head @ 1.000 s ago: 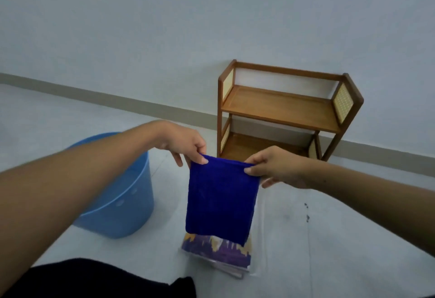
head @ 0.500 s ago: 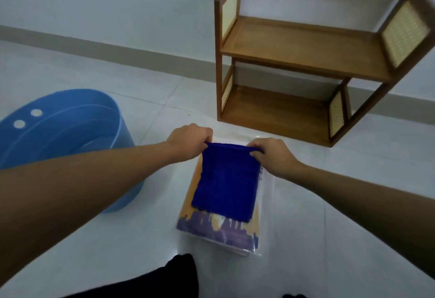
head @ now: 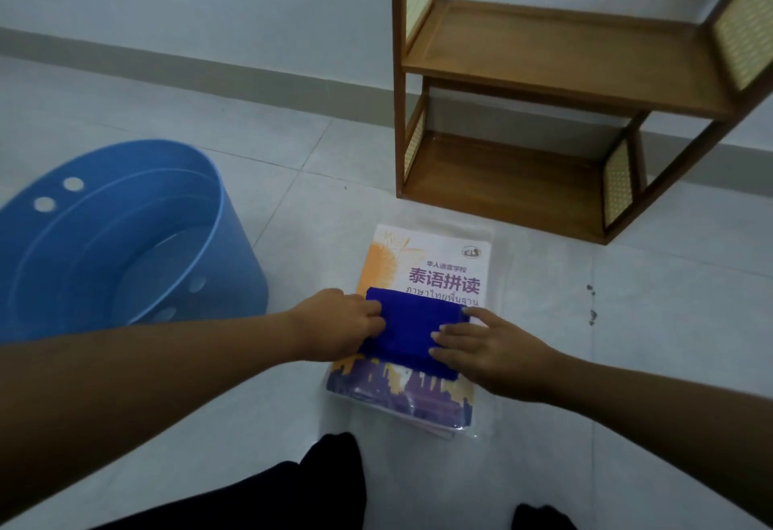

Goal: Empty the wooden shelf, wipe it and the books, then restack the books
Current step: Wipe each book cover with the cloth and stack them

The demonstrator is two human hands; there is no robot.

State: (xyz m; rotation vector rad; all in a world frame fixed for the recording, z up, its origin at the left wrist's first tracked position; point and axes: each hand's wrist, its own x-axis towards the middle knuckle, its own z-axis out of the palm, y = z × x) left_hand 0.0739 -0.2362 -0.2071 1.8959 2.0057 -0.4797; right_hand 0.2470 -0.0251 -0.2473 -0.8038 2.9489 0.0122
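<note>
A folded dark blue cloth [head: 408, 330] lies on the cover of the top book [head: 435, 261] of a small stack on the floor. My left hand [head: 334, 326] holds the cloth's left edge with curled fingers. My right hand [head: 485, 347] lies flat on the cloth's right side, fingers straight. The wooden shelf [head: 556, 48] stands against the wall at the upper right, both boards bare.
A blue plastic tub [head: 234, 232] holding some water stands on the tiled floor to the left. My dark-clothed legs [head: 318, 483] show at the bottom edge. A few dark specks [head: 590, 299] mark the tiles right of the books.
The cloth hung between both hands above the books; now it lies folded on the book cover. My right hand has gone from pinching it to lying flat. The view has tilted down.
</note>
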